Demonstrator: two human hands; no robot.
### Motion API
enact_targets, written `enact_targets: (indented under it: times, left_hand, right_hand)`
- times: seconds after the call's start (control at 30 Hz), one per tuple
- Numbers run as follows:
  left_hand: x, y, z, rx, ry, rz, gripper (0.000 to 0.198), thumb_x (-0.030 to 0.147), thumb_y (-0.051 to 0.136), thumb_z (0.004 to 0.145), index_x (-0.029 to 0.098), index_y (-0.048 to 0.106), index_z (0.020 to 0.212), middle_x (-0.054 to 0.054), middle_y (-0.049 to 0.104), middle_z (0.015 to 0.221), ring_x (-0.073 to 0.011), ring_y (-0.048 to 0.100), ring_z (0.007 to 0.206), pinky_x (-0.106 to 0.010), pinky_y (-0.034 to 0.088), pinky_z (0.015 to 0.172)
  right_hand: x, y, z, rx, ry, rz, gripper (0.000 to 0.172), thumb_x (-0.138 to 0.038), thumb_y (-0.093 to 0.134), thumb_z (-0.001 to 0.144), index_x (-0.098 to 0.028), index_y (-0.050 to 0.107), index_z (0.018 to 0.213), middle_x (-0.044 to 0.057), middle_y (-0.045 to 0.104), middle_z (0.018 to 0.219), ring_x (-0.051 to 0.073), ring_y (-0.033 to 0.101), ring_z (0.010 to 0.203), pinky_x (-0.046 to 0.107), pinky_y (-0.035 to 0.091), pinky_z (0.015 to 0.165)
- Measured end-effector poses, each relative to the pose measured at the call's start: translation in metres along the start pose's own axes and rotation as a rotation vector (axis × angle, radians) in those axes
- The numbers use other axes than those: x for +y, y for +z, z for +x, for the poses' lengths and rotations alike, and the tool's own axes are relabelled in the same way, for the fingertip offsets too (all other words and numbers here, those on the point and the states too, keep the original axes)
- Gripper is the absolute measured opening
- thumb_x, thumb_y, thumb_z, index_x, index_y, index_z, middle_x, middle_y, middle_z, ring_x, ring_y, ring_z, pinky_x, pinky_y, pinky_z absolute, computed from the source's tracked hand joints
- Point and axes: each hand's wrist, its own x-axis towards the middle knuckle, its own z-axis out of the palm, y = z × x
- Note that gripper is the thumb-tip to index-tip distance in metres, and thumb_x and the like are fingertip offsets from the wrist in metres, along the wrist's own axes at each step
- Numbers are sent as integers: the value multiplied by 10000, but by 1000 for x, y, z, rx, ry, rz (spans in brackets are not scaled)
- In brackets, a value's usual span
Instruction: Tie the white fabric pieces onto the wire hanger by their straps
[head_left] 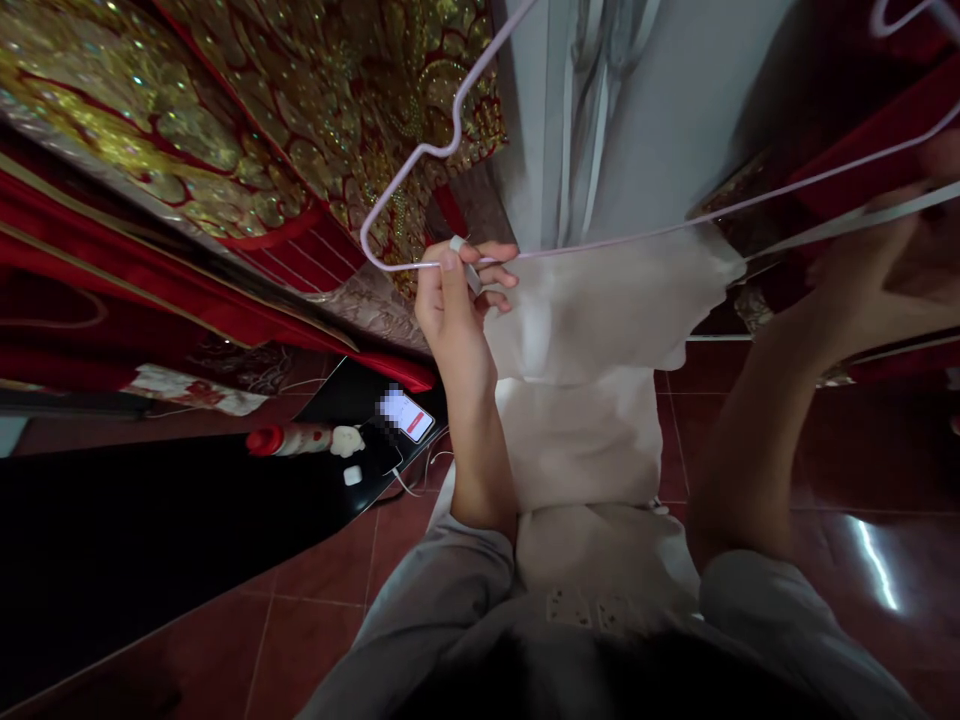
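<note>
A thin pale-lilac clothes hanger (615, 242) spans the upper middle, with a notched shoulder near its left end. My left hand (461, 290) pinches its lower bar close to that end, thumb against bent fingers. A short white strap (474, 278) passes between those fingers. Below the bar hangs an off-white garment (592, 310), its lower folds falling along my front. From its right side a white strap (832, 228) stretches taut to my right hand (892, 240), which closes on it near the hanger's right end. That hand is blurred, dim and partly cut off by the frame edge.
Red and gold sequined garments (360, 120) hang at the left. A black table (187, 540) holds a lit phone (409, 415), a red-capped bottle (292, 440) and a small white case (352, 476). Dark red garments (862, 150) hang at the right, above red floor tiles (862, 450).
</note>
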Motion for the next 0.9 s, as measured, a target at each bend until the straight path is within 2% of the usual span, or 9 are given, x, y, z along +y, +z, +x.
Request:
enact_targets:
  times: [0.07,0.13,0.2,0.37,0.5,0.6,0.7,0.8,0.9]
  left_hand:
    - [-1,4,-3,-1,-6,10,284,449,642,1028,231,582,856,-59,745,907,-161,655,678,-240,464,529]
    - [-3,6,-7,-10,8,-7,238,413,611,1043,228,606,894,-63,757,936,-155,653,690,-231,472,534]
    - [-8,0,-8,-3,46,-36,194,390,566,1054,222,653,1006,-77,773,1008,-162,685,755,-225,487,541]
    - [-21,-51,11,253,413,147,224,166,540,1000,240,713,1121,-37,734,1266,-166,725,1012,-240,517,632]
    - [-3,-74,38,96,582,273,227,321,682,1009,337,696,1235,26,700,1362,-274,569,1420,-424,563,1015]
    - [27,-56,51,-117,458,404,411,368,890,850,284,729,1218,-14,706,1323,-302,619,1339,-464,514,1135]
    - [58,-28,57,-256,289,548,341,374,918,820,218,757,1076,-44,718,1111,-268,673,1118,-446,542,1075]
    - [76,-13,65,-255,67,600,244,314,922,813,182,726,875,-42,654,851,-264,654,998,-420,560,1000]
    - [70,-19,71,-160,-11,460,289,262,940,786,202,661,828,-30,637,773,-278,666,1000,-398,570,944]
  right_hand:
    - [-13,7,-16,-189,-156,-89,392,-516,868,781,-348,814,1132,8,771,1087,171,740,917,271,547,656]
    - [-24,13,-27,-531,-60,-164,455,-485,890,765,-333,803,1185,49,774,1126,119,666,711,254,478,530]
    - [-31,17,-33,-697,35,-192,496,-498,907,732,-340,797,1189,58,742,1178,65,526,581,250,387,451]
    - [-32,14,-37,-696,90,-179,420,-583,812,806,-356,767,1156,58,683,1154,51,373,547,276,303,467]
    - [-30,14,-40,-684,107,-230,428,-647,771,798,-344,715,1095,63,657,1137,82,380,574,298,326,476]
    - [-28,16,-45,-698,113,-280,444,-650,769,781,-331,683,1077,74,653,1142,113,456,625,298,354,465]
    - [-27,16,-47,-700,104,-298,402,-608,758,804,-336,667,1086,80,638,1145,133,486,666,300,364,464]
    - [-30,13,-46,-685,107,-270,421,-587,751,814,-348,649,1145,65,610,1147,89,381,589,296,347,457]
    - [-33,11,-45,-685,143,-250,492,-571,759,808,-371,621,1236,52,588,1191,57,290,554,290,332,453]
